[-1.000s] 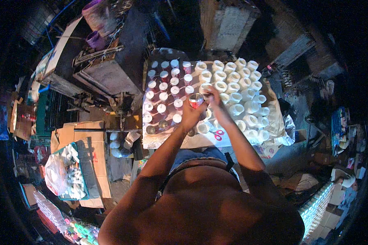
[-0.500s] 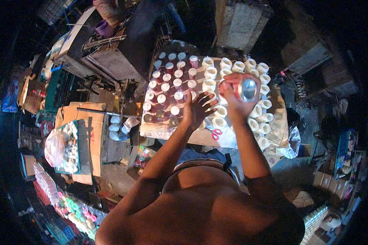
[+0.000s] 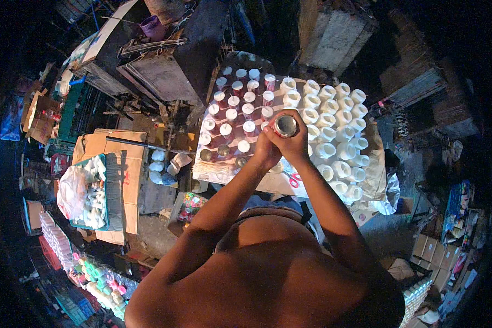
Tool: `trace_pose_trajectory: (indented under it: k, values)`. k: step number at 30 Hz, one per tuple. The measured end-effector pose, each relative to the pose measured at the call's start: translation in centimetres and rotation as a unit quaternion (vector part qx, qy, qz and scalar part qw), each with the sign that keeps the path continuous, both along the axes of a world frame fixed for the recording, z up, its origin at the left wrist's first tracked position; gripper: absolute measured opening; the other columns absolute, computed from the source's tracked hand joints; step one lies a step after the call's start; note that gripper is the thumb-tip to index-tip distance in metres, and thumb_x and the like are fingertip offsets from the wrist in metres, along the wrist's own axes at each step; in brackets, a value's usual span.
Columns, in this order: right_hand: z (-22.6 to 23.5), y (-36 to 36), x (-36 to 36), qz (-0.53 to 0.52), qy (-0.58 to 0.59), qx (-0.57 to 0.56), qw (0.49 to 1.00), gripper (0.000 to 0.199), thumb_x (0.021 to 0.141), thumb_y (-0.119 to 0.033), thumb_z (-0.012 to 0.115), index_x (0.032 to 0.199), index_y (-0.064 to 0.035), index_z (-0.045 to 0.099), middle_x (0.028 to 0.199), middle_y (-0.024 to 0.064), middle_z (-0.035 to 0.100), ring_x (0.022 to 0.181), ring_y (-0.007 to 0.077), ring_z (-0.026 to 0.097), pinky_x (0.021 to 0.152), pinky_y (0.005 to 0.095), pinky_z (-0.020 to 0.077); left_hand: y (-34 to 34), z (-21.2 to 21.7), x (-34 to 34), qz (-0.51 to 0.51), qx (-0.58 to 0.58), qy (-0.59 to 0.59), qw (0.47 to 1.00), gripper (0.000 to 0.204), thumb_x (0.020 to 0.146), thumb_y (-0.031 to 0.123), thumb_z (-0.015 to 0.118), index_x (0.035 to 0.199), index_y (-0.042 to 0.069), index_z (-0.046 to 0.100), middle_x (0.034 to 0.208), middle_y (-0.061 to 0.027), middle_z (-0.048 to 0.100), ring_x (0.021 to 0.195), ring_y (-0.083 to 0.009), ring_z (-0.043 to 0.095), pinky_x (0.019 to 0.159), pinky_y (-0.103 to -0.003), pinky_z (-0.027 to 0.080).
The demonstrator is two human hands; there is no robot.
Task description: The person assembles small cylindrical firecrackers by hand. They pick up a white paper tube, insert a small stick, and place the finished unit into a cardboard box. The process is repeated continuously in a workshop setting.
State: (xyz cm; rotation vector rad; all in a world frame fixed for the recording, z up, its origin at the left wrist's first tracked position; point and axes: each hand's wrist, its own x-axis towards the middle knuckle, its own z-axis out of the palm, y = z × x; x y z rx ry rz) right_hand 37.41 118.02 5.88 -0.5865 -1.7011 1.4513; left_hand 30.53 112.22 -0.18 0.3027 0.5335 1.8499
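Over the middle of the table, my right hand [image 3: 296,143] is wrapped around a round metal mould [image 3: 285,125], its circular end facing up with a bright rim and a grey centre. Pressed against the lower left side of that mould is my left hand [image 3: 265,147], fingers closed and partly hidden. To the right, rows of cream-white open cups [image 3: 326,120] cover the table. On the left stand rows of dark red cylinders [image 3: 248,109] with white round tops, some with a thin stick or wick poking up. Red-handled scissors [image 3: 294,180] lie just below my right wrist.
Paper or cardboard covers the table [image 3: 224,174]. Left of it, a green crate [image 3: 108,191] of white pieces and a plastic bag rests on flattened cardboard [image 3: 130,208]. Large grey blocks [image 3: 333,46] stand beyond the table. A crumpled silvery bag [image 3: 388,199] hangs at its right edge.
My right hand has come left and nearer with the mould, turning its end upward. The left hand's spread fingers have closed in against it. The whole view has shifted slightly.
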Motion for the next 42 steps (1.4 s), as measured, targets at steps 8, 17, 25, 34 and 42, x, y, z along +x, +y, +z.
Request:
trace_pose_trajectory:
  k: [8,17,25,34,42]
  values:
    - [6.5,-0.1,0.4,-0.056,0.150,-0.109,0.981,0.033,0.085,0.005,0.075,0.111,-0.0069,0.057,0.097,0.0100,0.070,0.081,0.0180,0.070,0.069,0.0329,0.0611,0.9,-4.7,-5.2,0.034,-0.292,0.021,0.956,0.045,0.106,0.054,0.039,0.117,0.016,0.063,0.093,-0.0040,0.070,0.073,-0.0199,0.065,0.059,-0.037,0.052]
    - [-10.4,1.5,0.1,0.052,-0.313,0.077,0.945,0.057,0.077,-0.013,0.077,0.126,-0.0053,0.050,0.119,0.0199,0.061,0.083,0.0287,0.070,0.069,0.0376,0.0577,-9.2,-5.1,-13.3,0.061,-0.385,0.174,0.904,0.043,0.104,0.051,0.055,0.115,0.010,0.063,0.088,-0.0069,0.068,0.068,-0.0188,0.064,0.060,-0.040,0.056]
    - [-17.1,0.3,-4.6,0.192,-0.586,0.338,0.711,0.049,0.078,-0.015,0.073,0.125,-0.0082,0.059,0.125,0.0142,0.062,0.102,0.0340,0.069,0.086,0.0494,0.0557,-11.9,-5.3,-12.6,0.096,-0.326,0.591,0.731,0.032,0.091,0.026,0.080,0.103,0.000,0.066,0.095,-0.0147,0.069,0.087,-0.0289,0.068,0.081,-0.042,0.054]
    - [-22.5,-0.1,-4.4,0.134,-0.563,0.467,0.668,0.035,0.085,-0.011,0.066,0.119,-0.0076,0.063,0.111,0.0154,0.067,0.102,0.0328,0.067,0.083,0.0477,0.0538,-11.7,-3.3,-11.2,0.089,-0.320,0.701,0.632,0.036,0.082,0.023,0.086,0.104,0.001,0.069,0.103,-0.0201,0.068,0.099,-0.0390,0.065,0.088,-0.046,0.052]
    - [-11.9,0.9,0.2,0.131,-0.395,0.363,0.834,0.070,0.079,-0.023,0.076,0.142,-0.0048,0.050,0.121,0.0213,0.066,0.115,0.0391,0.064,0.097,0.0473,0.0522,-8.7,-3.5,-10.7,0.067,-0.230,0.751,0.615,0.037,0.079,0.020,0.088,0.104,0.001,0.069,0.099,-0.0191,0.070,0.095,-0.0396,0.067,0.083,-0.046,0.054]
